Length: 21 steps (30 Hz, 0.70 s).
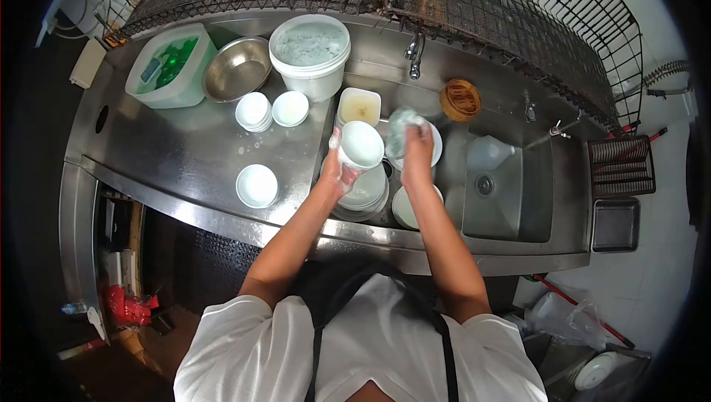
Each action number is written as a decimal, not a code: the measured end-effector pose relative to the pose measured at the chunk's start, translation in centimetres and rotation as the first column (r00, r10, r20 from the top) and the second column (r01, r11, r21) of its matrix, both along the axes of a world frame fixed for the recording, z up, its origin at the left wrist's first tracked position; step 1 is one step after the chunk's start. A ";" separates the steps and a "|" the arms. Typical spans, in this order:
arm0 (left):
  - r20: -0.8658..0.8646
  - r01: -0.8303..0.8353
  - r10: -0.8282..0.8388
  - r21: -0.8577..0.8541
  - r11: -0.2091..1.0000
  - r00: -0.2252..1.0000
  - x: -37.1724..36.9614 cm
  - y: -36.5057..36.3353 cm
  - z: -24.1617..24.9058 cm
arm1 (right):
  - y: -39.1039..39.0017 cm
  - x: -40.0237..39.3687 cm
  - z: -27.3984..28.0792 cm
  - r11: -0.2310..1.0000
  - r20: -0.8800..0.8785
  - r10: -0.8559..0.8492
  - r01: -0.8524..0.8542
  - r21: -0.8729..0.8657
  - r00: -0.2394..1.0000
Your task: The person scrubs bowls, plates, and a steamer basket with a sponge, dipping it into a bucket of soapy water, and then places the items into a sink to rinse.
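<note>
Holding bowl (362, 145), dishes (364, 193) beneath, bucket (311, 74) nearby

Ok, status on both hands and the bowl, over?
Left hand holding bowl. Right hand gripping scrubber, blurred, beside bowl. Stacked dishes close below; nothing seen blocking either hand.

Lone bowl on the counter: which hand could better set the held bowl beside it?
Probably the left hand: it grips the held bowl and is nearer the lone bowl; the right hand has a blurred scrubber.
</note>
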<state>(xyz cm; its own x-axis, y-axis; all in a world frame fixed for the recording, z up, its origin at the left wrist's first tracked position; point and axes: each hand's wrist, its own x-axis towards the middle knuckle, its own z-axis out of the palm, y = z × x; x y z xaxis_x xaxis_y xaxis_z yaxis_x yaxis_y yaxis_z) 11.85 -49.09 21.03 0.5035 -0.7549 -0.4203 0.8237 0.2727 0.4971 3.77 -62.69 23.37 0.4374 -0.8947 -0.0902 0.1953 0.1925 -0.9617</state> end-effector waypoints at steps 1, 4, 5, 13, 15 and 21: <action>-0.034 0.027 -0.028 -0.033 0.999 0.999 0.1 0.1 0.0 | 0.6 0.1 -0.4 0.974 -0.144 0.044 -0.075 -0.215 0.989; 0.039 0.110 -0.108 -0.047 0.993 0.993 -0.6 -0.7 -1.7 | 3.2 0.7 -0.2 0.787 -0.519 0.058 -0.359 -0.502 0.853; 0.034 0.108 -0.107 -0.017 0.994 0.994 -0.5 -0.6 -2.1 | 4.0 1.0 0.5 0.790 -0.607 0.089 -0.427 -0.440 0.790; -0.051 0.309 -0.307 0.018 0.951 0.950 1.8 1.9 0.6 | 0.6 0.3 3.3 -0.215 -0.713 0.110 -0.684 -0.697 0.692; -0.020 0.326 -0.326 0.030 0.945 0.945 2.1 1.8 2.1 | 0.7 0.6 3.5 -0.201 -0.762 0.042 -0.742 -0.640 0.646; 0.399 0.000 -0.037 0.093 0.996 0.916 1.7 0.0 -1.1 | 3.6 1.9 -2.1 0.610 -0.683 0.298 -0.684 -0.401 0.667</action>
